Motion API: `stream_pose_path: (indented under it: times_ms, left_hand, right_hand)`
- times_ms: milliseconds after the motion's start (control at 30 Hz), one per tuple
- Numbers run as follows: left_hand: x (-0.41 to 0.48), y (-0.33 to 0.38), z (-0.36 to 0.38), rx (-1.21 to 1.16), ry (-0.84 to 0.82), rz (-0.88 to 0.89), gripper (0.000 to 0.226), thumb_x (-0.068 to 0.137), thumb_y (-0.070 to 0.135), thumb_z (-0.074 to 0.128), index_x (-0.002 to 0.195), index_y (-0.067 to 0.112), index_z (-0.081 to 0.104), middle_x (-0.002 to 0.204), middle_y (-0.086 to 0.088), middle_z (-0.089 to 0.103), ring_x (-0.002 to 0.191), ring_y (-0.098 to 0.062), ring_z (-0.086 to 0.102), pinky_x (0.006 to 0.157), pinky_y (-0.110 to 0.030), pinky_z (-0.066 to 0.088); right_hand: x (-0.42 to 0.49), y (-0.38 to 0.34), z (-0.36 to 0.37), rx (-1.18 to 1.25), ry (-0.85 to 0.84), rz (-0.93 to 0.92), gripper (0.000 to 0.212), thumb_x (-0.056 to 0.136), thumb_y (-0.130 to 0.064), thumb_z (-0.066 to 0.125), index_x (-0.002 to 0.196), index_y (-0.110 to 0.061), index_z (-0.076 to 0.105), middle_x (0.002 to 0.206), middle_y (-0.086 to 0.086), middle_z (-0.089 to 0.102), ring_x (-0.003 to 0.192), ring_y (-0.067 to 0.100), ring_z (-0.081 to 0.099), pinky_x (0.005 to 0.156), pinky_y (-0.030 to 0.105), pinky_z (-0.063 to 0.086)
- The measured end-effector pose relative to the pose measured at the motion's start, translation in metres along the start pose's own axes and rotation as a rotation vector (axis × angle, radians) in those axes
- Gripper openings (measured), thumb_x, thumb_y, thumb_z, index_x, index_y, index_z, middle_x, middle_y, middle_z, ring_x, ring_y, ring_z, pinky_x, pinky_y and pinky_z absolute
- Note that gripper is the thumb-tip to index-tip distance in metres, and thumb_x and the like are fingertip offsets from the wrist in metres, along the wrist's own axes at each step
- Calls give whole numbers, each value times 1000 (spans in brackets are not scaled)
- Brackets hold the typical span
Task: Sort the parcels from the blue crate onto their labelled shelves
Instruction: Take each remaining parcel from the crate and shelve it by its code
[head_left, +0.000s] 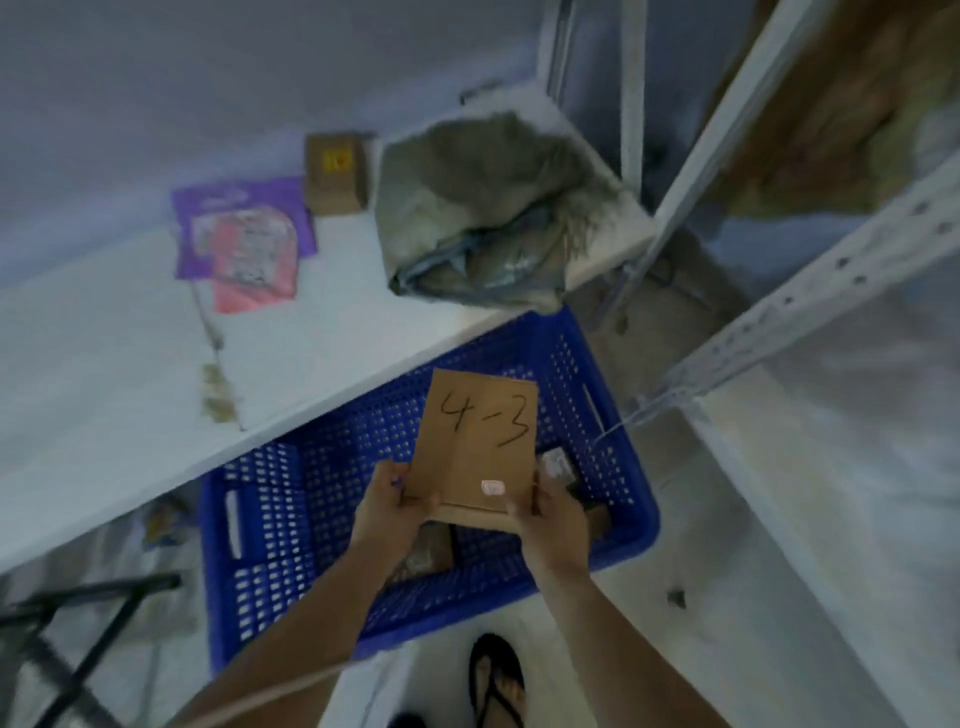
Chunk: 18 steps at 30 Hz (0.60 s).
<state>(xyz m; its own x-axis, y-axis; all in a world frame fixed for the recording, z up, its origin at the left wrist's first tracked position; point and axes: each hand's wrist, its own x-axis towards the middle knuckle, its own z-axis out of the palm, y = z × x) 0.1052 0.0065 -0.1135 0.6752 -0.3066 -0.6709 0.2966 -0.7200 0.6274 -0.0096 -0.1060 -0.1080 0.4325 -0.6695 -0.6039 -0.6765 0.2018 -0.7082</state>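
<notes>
Above the blue crate, both hands grip a brown parcel (marked 4-3) by its near corners.

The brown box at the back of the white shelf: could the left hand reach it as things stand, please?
Probably not yet: the left hand, with the right hand, holds the parcel marked 4-3 over the blue crate. Otherwise the shelf before the brown box looks open.

The crate is bright blue with a grid of little holes all over. The parcel is plain brown cardboard with "4-3" scrawled in black. The white shelf has a purple-and-pink packet, a brown box with a yellow label, and a grey-green bag.
</notes>
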Motion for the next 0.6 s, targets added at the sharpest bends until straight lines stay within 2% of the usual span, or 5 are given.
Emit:
stream_pose_path:
  times_ms: [133,333,433,533,600]
  left_hand:
    - [-85,52,-22,25,-47,161,37,85,10,64,120,13,52,107,-7,68,96,-24,64,88,-42,51]
    - [-207,105,-61,50,-69,389,29,88,11,60,116,19,61,93,-13,70,84,-27,64,74,-31,46]
    - [-270,106,-89,-36,-71,493,40,88,6,61,126,16,53,100,-7,68,97,-23,61,87,-32,47]
    - [-333,116,-121,-164,-31,567,42,85,-3,60,125,10,53,98,7,64,105,-25,59,94,-29,46]
    - [-378,136,-142,-205,-11,613,41,85,2,64,125,9,54,94,0,67,97,-26,61,94,-37,47]
  right_hand:
    - [-70,-45,-57,-104,27,-51,23,95,-14,50,113,-18,64,94,-1,69,89,19,63,75,35,48]
    - [-184,-113,-120,-76,71,-261,33,96,-10,47,121,-26,60,97,-13,66,86,9,62,68,22,48]
    - [-248,-145,-147,-100,59,-443,35,96,-7,47,119,-28,63,96,-15,70,88,5,65,66,13,49]
    - [-318,-178,-165,-190,53,-554,41,94,-9,48,130,-27,56,102,-6,70,92,11,63,78,26,53]
    - [-363,-204,-178,-180,100,-609,37,92,-10,50,125,-24,58,101,-4,69,93,14,62,80,27,52]
